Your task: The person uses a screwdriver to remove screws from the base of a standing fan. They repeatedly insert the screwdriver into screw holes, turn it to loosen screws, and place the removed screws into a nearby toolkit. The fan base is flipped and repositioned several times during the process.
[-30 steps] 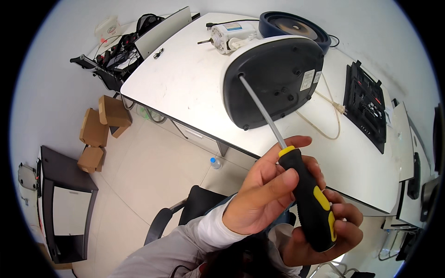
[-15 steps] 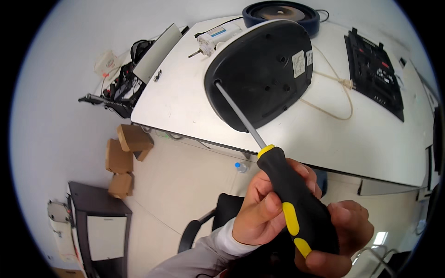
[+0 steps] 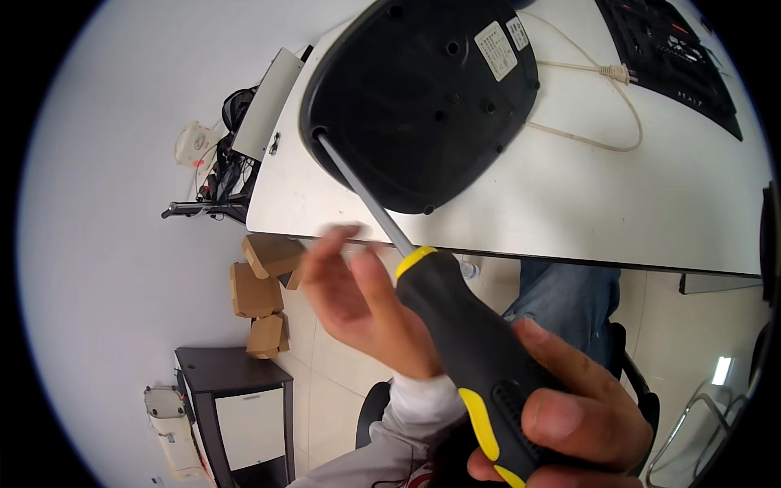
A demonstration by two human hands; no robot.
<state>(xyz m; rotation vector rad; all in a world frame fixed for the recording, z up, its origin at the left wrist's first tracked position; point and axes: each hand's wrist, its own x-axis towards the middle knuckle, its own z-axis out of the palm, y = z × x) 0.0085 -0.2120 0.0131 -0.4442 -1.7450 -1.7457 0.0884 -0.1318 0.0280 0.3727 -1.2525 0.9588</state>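
Observation:
My right hand [image 3: 590, 411] is wrapped round the black and yellow handle of a large screwdriver [image 3: 468, 317]. Its grey shaft slants up and away to the left, and the tip sits in a hole near the left edge of a black plastic base [image 3: 399, 98] of some appliance. That base is rounded, with several recessed holes and two white labels, and lies underside up on the white table. Left of the shaft, my left hand [image 3: 366, 309] is off the screwdriver, its fingers apart and slightly blurred, holding nothing. The screw, if any, is hidden in the hole.
The white table [image 3: 586, 203] carries a beige power cord [image 3: 582, 134] with a plug and a black tool case [image 3: 675, 57] at the far right. Cardboard boxes [image 3: 256, 290] and a dark cabinet [image 3: 232, 366] stand on the floor at left. Jeans-clad legs [image 3: 569, 305] show beneath the table edge.
My left hand has let go of the screwdriver and moved left, its fingers opening. The right hand still grips the handle. The view has moved closer to the base, which sits higher in the picture.

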